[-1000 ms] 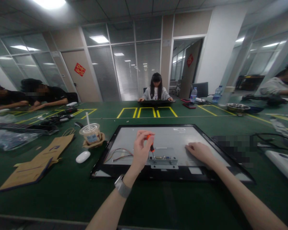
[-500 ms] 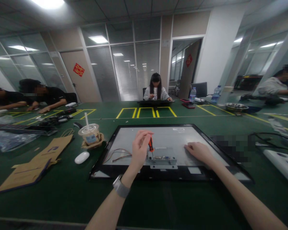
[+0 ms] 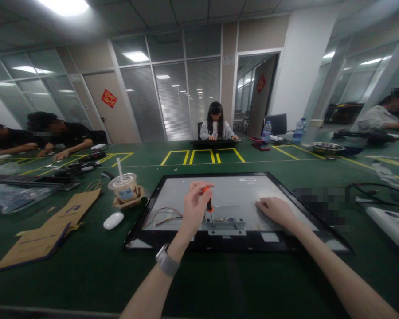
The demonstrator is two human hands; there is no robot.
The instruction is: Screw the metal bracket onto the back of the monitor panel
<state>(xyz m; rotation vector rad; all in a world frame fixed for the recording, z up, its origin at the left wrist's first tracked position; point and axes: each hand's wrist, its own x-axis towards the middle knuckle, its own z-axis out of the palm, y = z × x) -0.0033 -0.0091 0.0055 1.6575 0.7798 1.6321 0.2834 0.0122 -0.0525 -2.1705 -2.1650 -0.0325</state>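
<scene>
My left hand (image 3: 196, 204), with a grey watch on its wrist, is closed around an orange-and-black screwdriver (image 3: 209, 205). The tool stands nearly upright, its tip at the left end of a metal bracket with connector ports (image 3: 229, 223); my fingers partly hide the handle. Under both hands lies a flat display panel (image 3: 232, 188) with a grey back and black frame. My right hand (image 3: 275, 210) rests on the panel's right part, fingers curled in and apparently holding nothing. Thin wires (image 3: 164, 217) lie on the panel left of my left hand.
On the left are a lidded drink cup (image 3: 123, 188) in a carton holder, a white mouse (image 3: 113, 220) and a brown paper bag (image 3: 49, 230). A white device (image 3: 390, 228) and black cables sit at the right. Across the green table (image 3: 146, 155) a person works at another panel.
The screwdriver's handle is tilted slightly differently within my left fingers. My right hand stays in place. Across the table, the person's hand has lowered onto their panel.
</scene>
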